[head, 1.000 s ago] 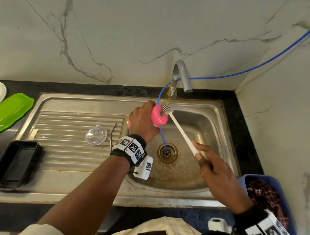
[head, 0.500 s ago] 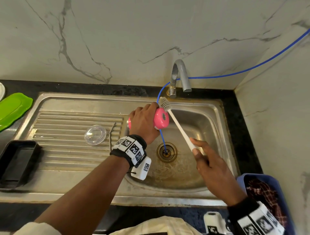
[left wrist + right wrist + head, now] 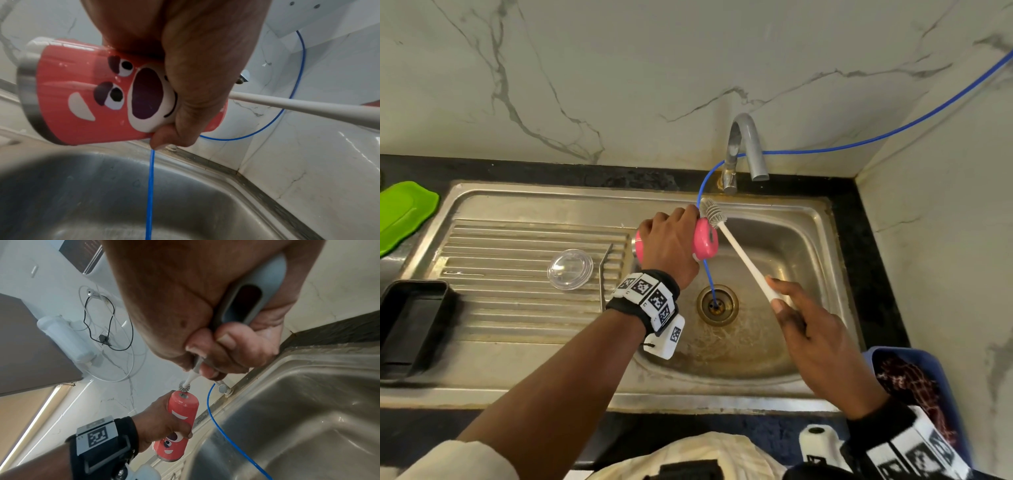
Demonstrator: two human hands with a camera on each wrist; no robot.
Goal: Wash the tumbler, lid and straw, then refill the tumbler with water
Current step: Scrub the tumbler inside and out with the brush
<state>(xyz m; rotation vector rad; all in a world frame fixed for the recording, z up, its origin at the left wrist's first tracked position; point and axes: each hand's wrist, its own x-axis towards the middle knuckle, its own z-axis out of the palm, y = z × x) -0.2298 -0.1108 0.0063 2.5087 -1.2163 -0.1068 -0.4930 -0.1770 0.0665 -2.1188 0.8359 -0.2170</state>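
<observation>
My left hand [image 3: 669, 245] grips the pink tumbler [image 3: 705, 238] on its side over the sink basin, base pointing right. The tumbler [image 3: 98, 97] shows a cartoon face and a steel rim. My right hand [image 3: 815, 337] holds the white handle of a bottle brush [image 3: 739, 253], whose grey bristle head [image 3: 711, 211] touches the top edge of the tumbler's base [image 3: 183, 396]. The clear lid [image 3: 569, 269] lies on the drainboard, with the metal straw [image 3: 604, 270] beside it on the right.
A tap [image 3: 743, 150] stands behind the steel sink [image 3: 808, 246], and a blue hose [image 3: 710, 281] runs down into the drain [image 3: 717, 305]. A black tray [image 3: 410, 325] and green plate [image 3: 404, 212] sit at left; a blue bin [image 3: 928, 387] at the right.
The brush head has slid up from the face of the tumbler's base to its upper edge. Both hands have shifted slightly; the tumbler stays on its side.
</observation>
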